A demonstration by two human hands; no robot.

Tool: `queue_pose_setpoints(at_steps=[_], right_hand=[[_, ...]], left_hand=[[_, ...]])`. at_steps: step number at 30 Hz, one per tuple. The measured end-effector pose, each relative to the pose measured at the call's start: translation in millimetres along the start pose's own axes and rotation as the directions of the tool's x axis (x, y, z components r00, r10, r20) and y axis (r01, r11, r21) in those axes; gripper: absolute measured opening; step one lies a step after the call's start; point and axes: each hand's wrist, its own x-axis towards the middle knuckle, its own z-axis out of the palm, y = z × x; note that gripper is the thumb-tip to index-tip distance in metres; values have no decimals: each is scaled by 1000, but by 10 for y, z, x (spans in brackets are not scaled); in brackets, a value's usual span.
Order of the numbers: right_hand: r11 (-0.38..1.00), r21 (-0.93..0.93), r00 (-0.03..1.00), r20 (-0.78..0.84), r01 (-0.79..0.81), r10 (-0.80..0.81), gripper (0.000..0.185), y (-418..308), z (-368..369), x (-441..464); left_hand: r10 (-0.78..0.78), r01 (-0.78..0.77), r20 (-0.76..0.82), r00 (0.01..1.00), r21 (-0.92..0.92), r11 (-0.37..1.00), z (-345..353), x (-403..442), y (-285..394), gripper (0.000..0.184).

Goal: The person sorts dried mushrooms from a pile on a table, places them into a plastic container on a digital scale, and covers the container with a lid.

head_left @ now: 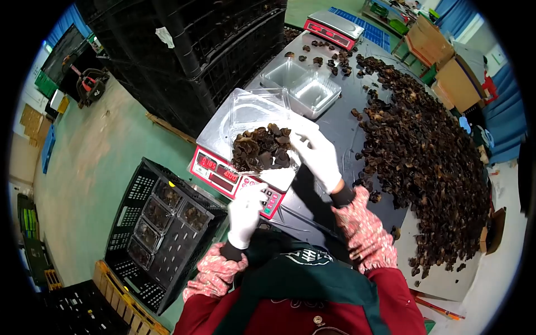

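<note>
An open clear plastic box (258, 111) with dark wood ear mushrooms (262, 149) in it sits on a red and white digital scale (209, 177). Its lid stands folded back on the far side. My right hand (317, 156), in a white glove, is at the box's right edge with its fingertips pinched by the mushrooms; what is between them is hidden. Over the scale's front panel, just short of the box, hovers my white-gloved left hand (244, 215). Its fingers are loosely bent and apart, with nothing seen in them.
Empty clear boxes (312, 94) stand behind the scale. A large heap of loose mushrooms (430, 151) covers the table's right side. At the left, a black crate (167, 268) holds several filled boxes. Stacked black crates (184, 61) rise behind it, and a second scale (335, 29) stands at the far end.
</note>
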Motion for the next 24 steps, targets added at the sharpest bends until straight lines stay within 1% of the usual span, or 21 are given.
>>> queue_pose_setpoints(at_steps=[2, 3, 4, 6, 7, 8, 9, 10, 11, 12, 13, 14, 16, 17, 18, 20, 21, 22, 23, 24], right_hand=[[998, -67, 998, 58, -12, 16, 37, -62, 210, 227], [978, -134, 984, -44, 163, -170, 39, -71, 316, 322], [920, -282, 949, -79, 272, -305, 35, -26, 424, 424], [891, -389, 972, 77, 236, -224, 32, 41, 502, 517], [956, -250, 988, 58, 154, -144, 29, 64, 485, 541], [992, -105, 997, 54, 63, -58, 27, 101, 451, 551], [991, 109, 995, 71, -80, 72, 23, 47, 377, 539], [986, 168, 1000, 27, 3, -8, 22, 90, 318, 543], [931, 342, 991, 98, -124, 96, 22, 88, 237, 510], [831, 496, 966, 182, -252, 185, 23, 26, 123, 455], [786, 524, 942, 240, -328, 233, 21, -16, 6, 395], [786, 523, 942, 232, -330, 241, 21, -9, -55, 319], [644, 642, 908, 263, -416, 325, 19, -5, -173, 137], [616, 656, 898, 274, -437, 345, 19, -19, -245, 36], [671, 595, 897, 281, -442, 342, 19, 109, -272, -64], [704, 592, 920, 252, -392, 300, 20, 129, -345, -312], [652, 636, 909, 246, -413, 335, 20, 82, -340, -456], [712, 525, 884, 300, -466, 357, 19, 92, -424, -599], [737, 500, 888, 312, -455, 337, 19, 139, -439, -760], [762, 475, 893, 323, -440, 314, 19, 185, -437, -908]], left_hand=[[-45, 52, -138, 989, 45, 998, -194, 89, 99, 24], [-90, 91, -196, 976, -4, 996, -227, 121, 144, 24], [-90, 95, -213, 973, 14, 995, -262, 150, 112, 23], [-77, 78, -229, 970, -7, 997, -256, 194, 122, 23], [-76, 75, -234, 969, -13, 997, -256, 208, 138, 23], [-46, 52, -223, 974, 23, 998, -252, 208, 151, 23], [-18, 31, -210, 978, 59, 998, -239, 196, 153, 23], [-22, 33, -210, 977, 53, 998, -226, 184, 140, 23], [-33, 39, -207, 978, 25, 999, -213, 172, 130, 23], [-42, 43, -201, 979, -2, 999, -188, 168, 126, 23], [-62, 62, -208, 976, -6, 998, -154, 165, 149, 23], [-62, 61, -196, 979, -8, 998, -120, 161, 147, 23], [-41, 43, -133, 990, 12, 999, -48, 141, 135, 23], [15, -10, -91, 996, 46, 999, 19, 143, 117, 23], [33, -33, -39, 999, -1, 999, 111, 129, 117, 22], [87, -87, 5, 996, 92, 992, 387, 85, 162, 24], [111, -116, 107, 988, 36, 993, 510, 58, -13, 24], [30, -26, 156, 987, -26, 999, 635, 41, -12, 26], [-51, 69, 203, 978, -79, 994, 760, 22, -9, 28], [-231, 265, 218, 948, -147, 953, 910, 46, 147, 30]])
